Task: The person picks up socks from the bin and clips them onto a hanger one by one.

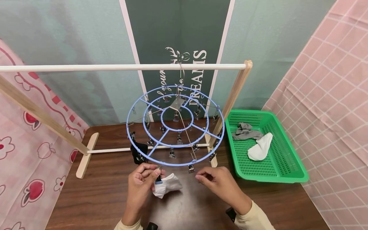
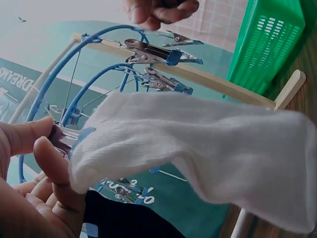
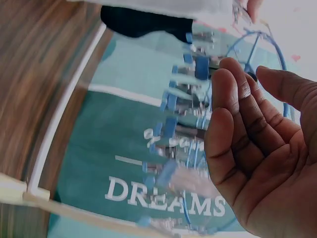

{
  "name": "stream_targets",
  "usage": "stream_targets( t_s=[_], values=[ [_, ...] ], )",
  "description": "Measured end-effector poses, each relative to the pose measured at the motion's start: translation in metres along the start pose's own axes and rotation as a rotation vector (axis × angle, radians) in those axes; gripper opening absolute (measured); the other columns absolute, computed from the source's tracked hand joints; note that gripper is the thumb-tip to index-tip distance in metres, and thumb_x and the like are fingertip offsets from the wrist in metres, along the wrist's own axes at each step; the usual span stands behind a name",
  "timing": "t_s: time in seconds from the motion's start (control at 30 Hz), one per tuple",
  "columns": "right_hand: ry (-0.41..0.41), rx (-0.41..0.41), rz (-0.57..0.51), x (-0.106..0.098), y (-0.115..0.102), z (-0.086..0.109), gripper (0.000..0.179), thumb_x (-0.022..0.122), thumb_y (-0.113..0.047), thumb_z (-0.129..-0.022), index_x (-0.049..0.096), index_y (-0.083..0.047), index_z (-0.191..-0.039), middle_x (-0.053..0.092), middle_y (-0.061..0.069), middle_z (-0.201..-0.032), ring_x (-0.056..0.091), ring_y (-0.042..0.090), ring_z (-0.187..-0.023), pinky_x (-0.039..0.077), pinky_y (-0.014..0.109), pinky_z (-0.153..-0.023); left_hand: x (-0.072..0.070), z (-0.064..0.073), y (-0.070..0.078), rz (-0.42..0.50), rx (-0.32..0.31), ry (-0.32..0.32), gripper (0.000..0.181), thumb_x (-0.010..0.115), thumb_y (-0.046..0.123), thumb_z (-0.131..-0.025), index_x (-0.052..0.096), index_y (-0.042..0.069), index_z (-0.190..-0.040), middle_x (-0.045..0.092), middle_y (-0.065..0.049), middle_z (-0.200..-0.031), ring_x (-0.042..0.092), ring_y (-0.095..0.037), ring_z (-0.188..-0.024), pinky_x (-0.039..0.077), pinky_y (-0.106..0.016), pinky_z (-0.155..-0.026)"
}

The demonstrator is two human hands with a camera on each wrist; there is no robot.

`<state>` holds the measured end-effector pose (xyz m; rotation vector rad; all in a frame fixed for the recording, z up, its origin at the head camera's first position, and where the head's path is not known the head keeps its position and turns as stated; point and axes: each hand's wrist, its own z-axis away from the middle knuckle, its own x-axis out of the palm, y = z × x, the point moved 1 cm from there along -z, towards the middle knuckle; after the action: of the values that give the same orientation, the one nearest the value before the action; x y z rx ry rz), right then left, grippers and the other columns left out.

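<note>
Head: your left fingers (image 1: 147, 166) pinch a metal clip (image 1: 158, 179); the white sock (image 1: 170, 185) extends just beyond them; left wrist: its near end meets the clip; likely light, soft, limp, not fragile; hold it there; right wrist: your right fingers (image 3: 225, 91) curl loosely, empty.

Free room lies above the near right corner of the basket (image 1: 271, 179); toward the back edge of the table (image 1: 100, 191), the hanger (image 1: 177, 103) and post (image 1: 236, 91) bar passage.
</note>
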<state>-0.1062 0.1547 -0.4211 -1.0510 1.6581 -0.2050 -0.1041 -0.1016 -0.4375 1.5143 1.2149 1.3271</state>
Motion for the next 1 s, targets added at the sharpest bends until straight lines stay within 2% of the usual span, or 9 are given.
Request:
stream_targets(
  t_s=[0.23,0.43,0.67,0.83,1.0],
  values=[
    [0.071,0.069,-0.010,-0.029,0.017,0.003,0.003,0.073,-0.012,-0.086,0.072,-0.011,-0.083,0.062,-0.013,-0.068,0.043,-0.005,-0.052,0.039,0.017,-0.042,-0.003,-0.001,0.002,-0.001,0.006,-0.002,0.016,0.063,-0.010,-0.087,0.052,-0.019,-0.095,0.071,-0.015,-0.077,0.067,-0.011,-0.065,0.040,-0.017,-0.038],
    [0.134,0.205,-0.031,-0.054,0.044,0.007,0.011,0.068,-0.007,-0.089,0.070,-0.015,-0.083,0.066,-0.007,-0.068,0.060,0.008,-0.059,0.047,0.022,-0.050,-0.005,0.000,0.003,0.007,0.000,0.012,0.016,0.062,-0.010,-0.087,0.052,-0.020,-0.095,0.071,-0.013,-0.077,0.069,-0.012,-0.067,0.040,-0.016,-0.038],
    [0.192,0.363,0.012,-0.077,0.081,0.018,0.012,0.064,-0.015,-0.094,0.072,-0.009,-0.088,0.069,-0.002,-0.069,0.065,0.010,-0.063,0.052,0.019,-0.058,-0.006,0.000,0.003,-0.006,0.000,0.023,0.016,0.063,-0.010,-0.087,0.052,-0.019,-0.095,0.072,-0.012,-0.077,0.066,-0.011,-0.062,0.039,-0.017,-0.037],
    [0.206,0.414,0.059,-0.090,0.101,0.026,0.017,0.063,-0.020,-0.095,0.072,-0.007,-0.090,0.070,0.002,-0.070,0.066,0.011,-0.063,0.050,0.020,-0.055,-0.007,0.001,0.002,0.009,0.000,0.025,0.016,0.062,-0.010,-0.087,0.052,-0.020,-0.095,0.072,-0.012,-0.077,0.068,-0.012,-0.064,0.040,-0.016,-0.038],
    [0.207,0.462,0.087,-0.101,0.111,0.030,0.022,0.061,-0.024,-0.096,0.072,-0.006,-0.092,0.070,0.002,-0.072,0.067,0.011,-0.065,0.051,0.021,-0.054,-0.007,0.001,0.002,0.021,0.011,0.016,0.016,0.061,-0.011,-0.087,0.051,-0.020,-0.095,0.072,-0.012,-0.078,0.069,-0.013,-0.067,0.040,-0.016,-0.038]
  ],
)
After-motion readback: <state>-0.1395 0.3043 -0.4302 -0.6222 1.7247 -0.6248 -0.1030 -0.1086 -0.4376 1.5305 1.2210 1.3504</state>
